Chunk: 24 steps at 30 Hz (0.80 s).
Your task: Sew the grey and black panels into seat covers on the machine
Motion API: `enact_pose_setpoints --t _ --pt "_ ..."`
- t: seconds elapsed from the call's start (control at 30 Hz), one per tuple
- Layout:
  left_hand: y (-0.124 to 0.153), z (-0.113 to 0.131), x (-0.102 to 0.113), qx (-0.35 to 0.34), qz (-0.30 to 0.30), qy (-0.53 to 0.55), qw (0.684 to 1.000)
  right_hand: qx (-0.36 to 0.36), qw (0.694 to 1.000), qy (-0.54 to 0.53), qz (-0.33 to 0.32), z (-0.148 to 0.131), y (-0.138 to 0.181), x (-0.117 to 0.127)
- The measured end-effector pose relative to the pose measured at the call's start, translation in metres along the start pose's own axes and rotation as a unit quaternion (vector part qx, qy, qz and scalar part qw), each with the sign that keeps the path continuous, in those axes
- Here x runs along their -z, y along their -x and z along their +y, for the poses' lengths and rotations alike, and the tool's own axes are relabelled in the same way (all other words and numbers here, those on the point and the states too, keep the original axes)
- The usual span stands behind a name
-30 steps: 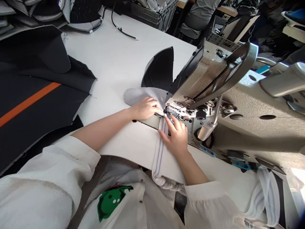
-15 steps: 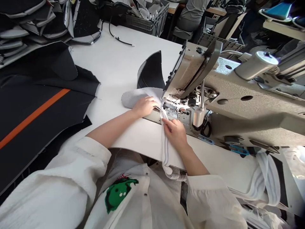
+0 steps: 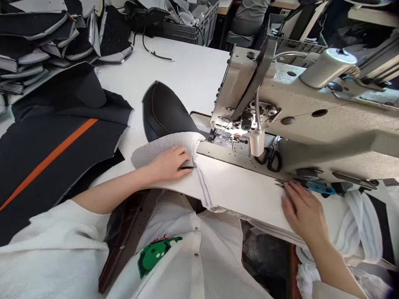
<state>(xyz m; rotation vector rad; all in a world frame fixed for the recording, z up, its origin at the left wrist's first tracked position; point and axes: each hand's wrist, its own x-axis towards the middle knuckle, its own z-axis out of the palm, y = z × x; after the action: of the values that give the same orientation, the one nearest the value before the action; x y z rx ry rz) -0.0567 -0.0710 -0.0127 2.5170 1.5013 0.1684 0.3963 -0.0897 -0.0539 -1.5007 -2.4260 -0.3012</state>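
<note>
My left hand [image 3: 170, 163] lies on a grey mesh fabric piece [image 3: 156, 148] joined to a black padded panel [image 3: 162, 112], fingers curled on its edge near the sewing machine [image 3: 299, 120]. A white striped tape [image 3: 204, 191] runs from that edge over the table's front. My right hand [image 3: 304, 211] rests flat with fingers spread on the table, fingertips beside blue-handled snips [image 3: 318, 187].
Black fabric with an orange stripe [image 3: 52, 153] covers the left of the white table [image 3: 174, 79]. Stacked black and grey pieces [image 3: 37, 37] sit at the back left, a grey crate [image 3: 193, 25] behind. Another person [image 3: 249, 16] sits beyond. White tape piles [image 3: 352, 232] at the right.
My right hand left the tape at the needle and moved right to the table by the snips. My left hand pulled the mesh and black panel left, away from the presser foot.
</note>
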Motion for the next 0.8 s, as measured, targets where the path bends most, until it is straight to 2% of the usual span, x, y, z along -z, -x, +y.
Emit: enact_pose_setpoints --t 0.1,0.23,0.33,0.43,0.53,0.63,0.73,0.8 --pt "-0.023 0.011 0.013 -0.023 -0.034 -0.049 0.998 -0.015 0.999 0.029 0.044 -0.009 -0.013 0.002" --pt "-0.047 0.030 0.019 -0.029 -0.075 -0.113 0.990 -0.034 0.997 -0.001 0.075 -0.044 -0.065 -0.009" --pt "-0.053 0.033 0.017 -0.022 -0.082 -0.131 0.988 -0.085 0.995 -0.010 0.046 -0.059 -0.098 -0.022" --pt "-0.054 0.022 0.008 -0.057 -0.067 -0.110 0.990 -0.130 0.991 -0.035 0.010 -0.061 -0.105 -0.026" --pt "-0.055 0.003 -0.006 -0.127 -0.025 -0.022 0.991 -0.163 0.983 -0.077 0.017 -0.059 -0.092 -0.020" --pt "-0.056 -0.011 -0.019 -0.151 0.074 0.123 0.978 -0.212 0.972 -0.101 0.011 -0.056 -0.077 -0.009" --pt "-0.056 -0.015 -0.022 -0.103 0.168 0.270 0.942 -0.241 0.962 -0.103 -0.079 -0.047 -0.069 0.000" --pt "-0.056 -0.016 -0.020 -0.071 0.187 0.337 0.920 -0.231 0.959 -0.082 -0.143 -0.042 -0.067 0.005"
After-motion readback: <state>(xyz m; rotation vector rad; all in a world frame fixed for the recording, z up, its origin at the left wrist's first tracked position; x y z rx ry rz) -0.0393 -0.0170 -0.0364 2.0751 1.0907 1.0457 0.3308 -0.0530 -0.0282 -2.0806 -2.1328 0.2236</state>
